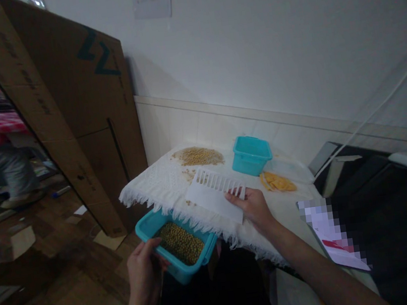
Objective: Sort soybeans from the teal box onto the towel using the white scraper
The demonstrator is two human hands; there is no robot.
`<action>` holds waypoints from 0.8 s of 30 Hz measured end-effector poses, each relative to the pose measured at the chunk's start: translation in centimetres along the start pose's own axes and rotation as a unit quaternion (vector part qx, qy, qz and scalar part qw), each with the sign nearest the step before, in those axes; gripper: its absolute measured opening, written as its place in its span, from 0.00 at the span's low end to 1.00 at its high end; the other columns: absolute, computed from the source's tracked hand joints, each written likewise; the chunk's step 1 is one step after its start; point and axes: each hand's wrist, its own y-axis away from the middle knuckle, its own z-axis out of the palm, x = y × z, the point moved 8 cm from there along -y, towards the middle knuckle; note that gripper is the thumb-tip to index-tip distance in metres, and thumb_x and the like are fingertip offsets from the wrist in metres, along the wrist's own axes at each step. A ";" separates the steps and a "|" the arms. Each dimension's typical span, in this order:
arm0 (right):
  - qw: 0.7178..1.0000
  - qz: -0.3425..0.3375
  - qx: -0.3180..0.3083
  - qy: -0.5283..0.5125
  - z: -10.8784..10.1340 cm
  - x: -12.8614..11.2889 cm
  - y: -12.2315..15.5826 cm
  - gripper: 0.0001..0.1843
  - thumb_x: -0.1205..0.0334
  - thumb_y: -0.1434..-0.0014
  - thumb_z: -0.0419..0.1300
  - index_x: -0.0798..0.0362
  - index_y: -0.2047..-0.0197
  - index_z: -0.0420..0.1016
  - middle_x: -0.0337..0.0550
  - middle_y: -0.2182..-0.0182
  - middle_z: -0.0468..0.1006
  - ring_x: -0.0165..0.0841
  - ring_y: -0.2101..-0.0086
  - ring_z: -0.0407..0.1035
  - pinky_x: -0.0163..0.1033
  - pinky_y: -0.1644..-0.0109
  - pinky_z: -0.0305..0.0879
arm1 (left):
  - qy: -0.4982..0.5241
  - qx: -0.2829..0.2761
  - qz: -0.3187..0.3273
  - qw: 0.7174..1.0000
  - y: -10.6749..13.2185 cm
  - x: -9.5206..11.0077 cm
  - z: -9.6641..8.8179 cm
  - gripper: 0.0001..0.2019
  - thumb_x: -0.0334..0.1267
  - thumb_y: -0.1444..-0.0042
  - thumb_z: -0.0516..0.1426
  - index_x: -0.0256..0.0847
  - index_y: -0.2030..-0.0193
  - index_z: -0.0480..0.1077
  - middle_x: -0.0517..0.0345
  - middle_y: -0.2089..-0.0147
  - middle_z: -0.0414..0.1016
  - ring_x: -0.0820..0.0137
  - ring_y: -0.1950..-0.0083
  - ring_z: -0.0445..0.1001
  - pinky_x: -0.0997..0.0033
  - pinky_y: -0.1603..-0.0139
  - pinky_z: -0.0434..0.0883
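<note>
My left hand (pixel 144 273) grips the near left rim of a teal plastic box (pixel 184 275) held just below the table's front edge. Small round greenish-yellow beans (pixel 183 242) lie inside it. In my right hand (pixel 254 208) is a flat white card with a slotted, comb-like far edge (pixel 213 198), resting on or just over the white fringed cloth (pixel 154 179). Beyond the card, a pile of pale beans (pixel 198 156) is spread on the cloth, with a few loose ones nearer. A second teal box (pixel 251 153) stands at the back of the table.
A yellow bundle (pixel 278 181) lies beside the second box, near a clear lid (pixel 288 169). To the right are a partly pixelated screen or sheet (pixel 335 240) and white cables (pixel 378 112). A tall cardboard box (pixel 80 103) stands left. Another person's leg (pixel 18 172) shows far left.
</note>
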 end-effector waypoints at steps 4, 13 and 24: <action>0.999 -0.019 -0.030 0.019 0.8 -0.7 0.5 0.25 0.40 0.54 0.71 0.56 0.68 0.86 0.47 0.73 0.84 0.39 0.74 0.74 0.40 0.70 0.67 | -0.004 0.005 0.005 1.000 0.0 0.2 0.1 0.12 0.42 0.66 0.67 0.42 0.85 0.68 0.62 0.90 0.65 0.72 0.89 0.61 0.72 0.87 0.57; 0.996 -0.023 -0.086 0.005 3.1 -2.1 2.9 0.21 0.43 0.50 0.69 0.55 0.68 0.86 0.46 0.74 0.83 0.37 0.75 0.72 0.37 0.73 0.64 | -0.015 0.004 0.006 1.000 0.2 0.5 0.1 0.11 0.44 0.66 0.66 0.41 0.84 0.72 0.62 0.90 0.65 0.72 0.89 0.62 0.72 0.86 0.56; 0.982 -0.120 0.092 0.108 -1.4 -1.9 -4.2 0.20 0.43 0.50 0.68 0.54 0.73 0.82 0.45 0.77 0.81 0.38 0.74 0.72 0.39 0.69 0.64 | 0.003 0.010 0.000 1.000 0.2 0.6 0.1 0.12 0.42 0.68 0.67 0.41 0.88 0.69 0.61 0.90 0.64 0.72 0.89 0.61 0.72 0.86 0.57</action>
